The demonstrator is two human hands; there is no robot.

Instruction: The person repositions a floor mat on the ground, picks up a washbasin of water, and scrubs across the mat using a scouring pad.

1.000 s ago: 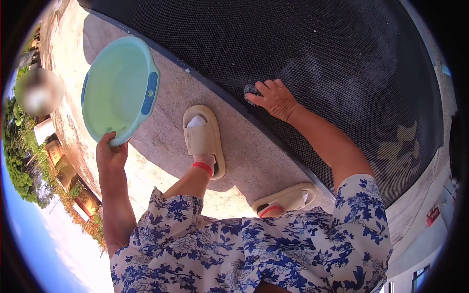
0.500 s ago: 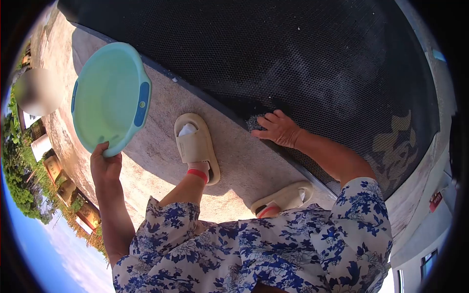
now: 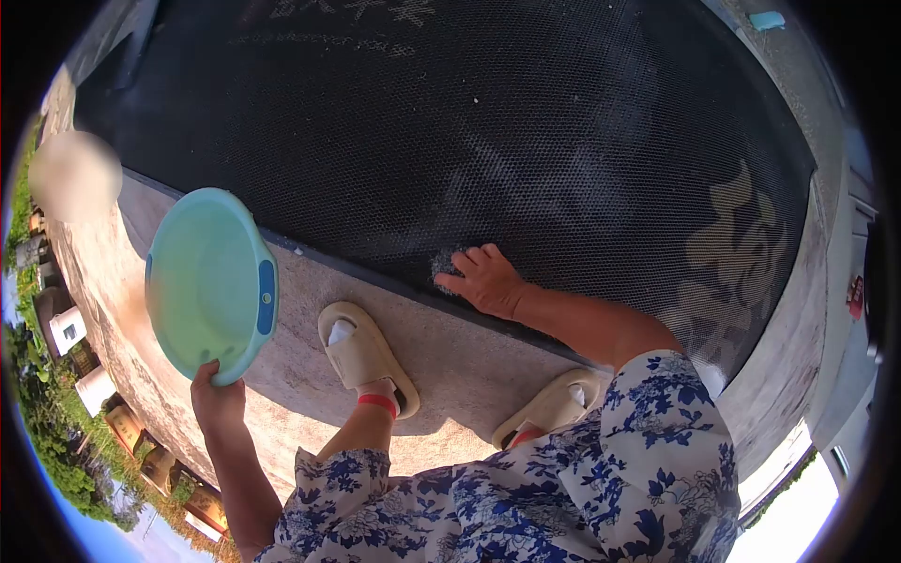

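Observation:
In the head view, my left hand (image 3: pixel 219 399) grips the lower rim of a light green plastic basin (image 3: pixel 202 281) with blue handle panels. The basin is tilted so that its inside faces me, and the thumb lies over the rim. My right hand (image 3: pixel 488 281) is closed around a grey steel wool scrubber (image 3: pixel 446 266), which sticks out past the fingers. Hand and scrubber rest on a large black honeycomb-textured mat (image 3: pixel 357 141), close to its near edge. Whitish smears mark the mat's surface around and beyond the hand.
My feet, in beige slippers (image 3: pixel 371 361), stand on rough concrete ground (image 3: pixel 310 375) along the mat's edge. A pale flower pattern (image 3: pixel 737 235) is on the mat's right part. Wooden boxes (image 3: pixel 127 432) and plants line the far left. A small teal object (image 3: pixel 767 20) lies at upper right.
The camera view has shifted, so mat, basin and feet sit lower in it. My right hand and the scrubber have moved slightly inward from the mat's edge. My left hand still holds the basin.

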